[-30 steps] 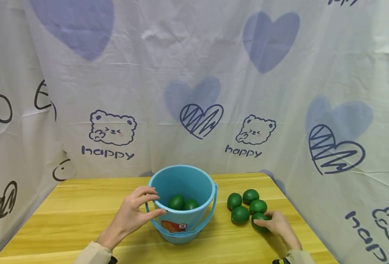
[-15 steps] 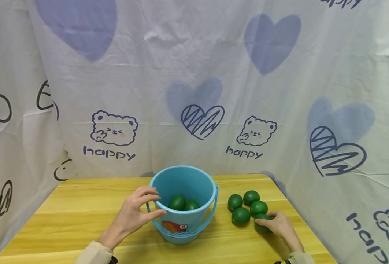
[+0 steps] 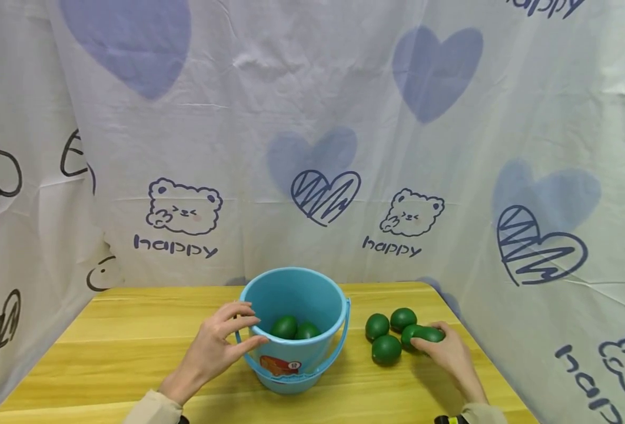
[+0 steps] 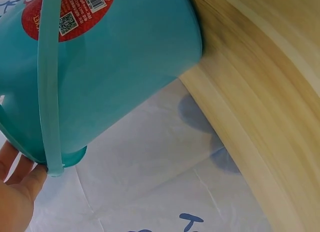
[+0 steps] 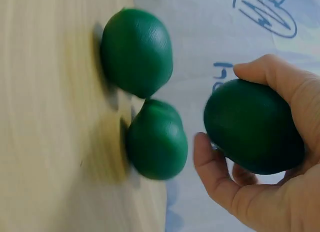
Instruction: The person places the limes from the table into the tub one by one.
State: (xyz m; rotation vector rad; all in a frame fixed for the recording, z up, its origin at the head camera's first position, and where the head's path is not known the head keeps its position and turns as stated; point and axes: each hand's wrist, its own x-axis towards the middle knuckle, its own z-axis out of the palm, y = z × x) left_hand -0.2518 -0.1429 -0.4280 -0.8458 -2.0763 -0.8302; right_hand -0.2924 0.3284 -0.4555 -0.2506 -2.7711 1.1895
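Observation:
A light blue bucket (image 3: 291, 368) stands upright on the table, its handle hanging down at the front. Inside it lie two green limes (image 3: 284, 327). My left hand (image 3: 218, 334) holds the bucket's left rim; in the left wrist view its fingers (image 4: 20, 169) are at the rim by the handle's hinge. To the right, my right hand (image 3: 452, 351) grips a dark green lime (image 5: 252, 127) between thumb and fingers, raised off the table. Below it in the head view, another lime (image 3: 409, 338) is partly covered by the held one.
Several more limes sit grouped right of the bucket, among them a front one (image 3: 386, 350) and a back one (image 3: 403, 318). The yellow wooden table (image 3: 132, 341) meets a white printed cloth (image 3: 249, 176) at its back and sides.
My right hand has lifted the nearest lime off the table and moved it slightly up and away from me. The left hand stays at the bucket rim.

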